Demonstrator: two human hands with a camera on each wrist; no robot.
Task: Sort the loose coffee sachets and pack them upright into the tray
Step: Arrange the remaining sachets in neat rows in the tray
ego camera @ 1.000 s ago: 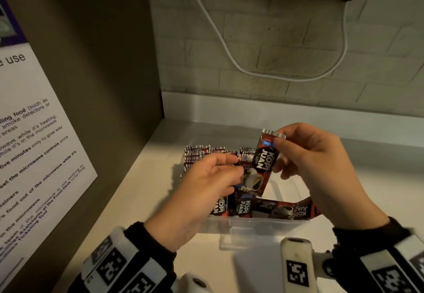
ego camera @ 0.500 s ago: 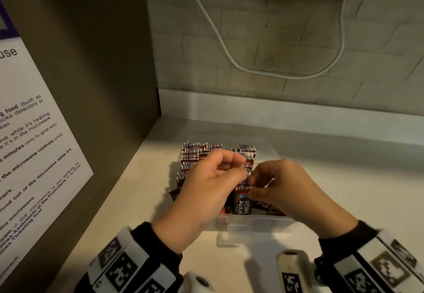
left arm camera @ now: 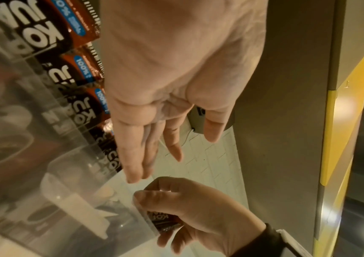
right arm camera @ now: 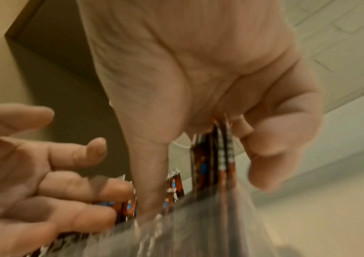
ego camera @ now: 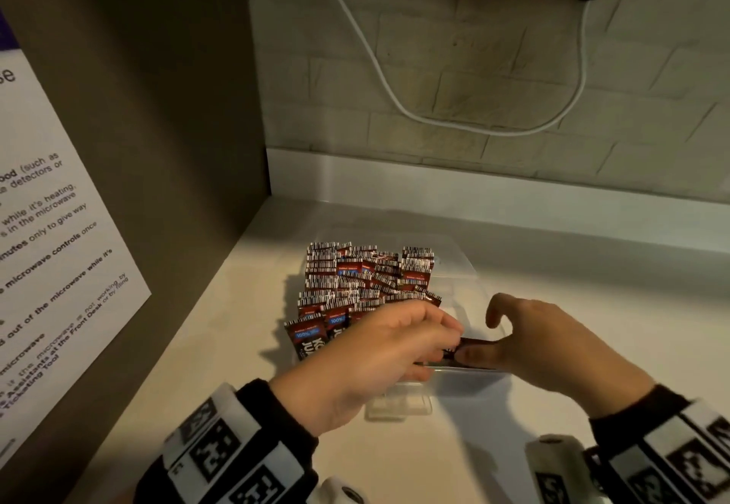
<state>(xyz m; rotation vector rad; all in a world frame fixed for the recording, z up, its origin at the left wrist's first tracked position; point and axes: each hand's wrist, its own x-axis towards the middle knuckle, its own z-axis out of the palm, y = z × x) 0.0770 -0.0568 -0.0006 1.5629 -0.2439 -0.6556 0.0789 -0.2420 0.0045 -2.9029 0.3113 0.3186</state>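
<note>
A clear plastic tray (ego camera: 472, 380) sits on the pale counter. Red-and-black coffee sachets (ego camera: 355, 278) stand upright in rows in its back and left parts. My right hand (ego camera: 480, 335) pinches a sachet (ego camera: 476, 344) between thumb and fingers just inside the tray's near wall. The right wrist view shows sachets (right arm camera: 225, 156) edge-on and upright in that grip. My left hand (ego camera: 442, 341) reaches over the tray beside them, and in the left wrist view its fingers (left arm camera: 136, 165) are straight and hold nothing. Through the tray wall (left arm camera: 66, 191) I see the held sachet (left arm camera: 163, 220).
A brown side panel (ego camera: 177, 148) with a printed notice (ego camera: 47, 247) stands close on the left. Behind is a brick wall with a hanging white cable (ego camera: 395, 100). Bare counter (ego camera: 592, 274) lies right of the tray. The tray's right half (ego camera: 458, 286) holds no sachets.
My right hand has brought the sachet down from above the tray to its near wall. My left hand, pinching at sachets before, now has straight fingers.
</note>
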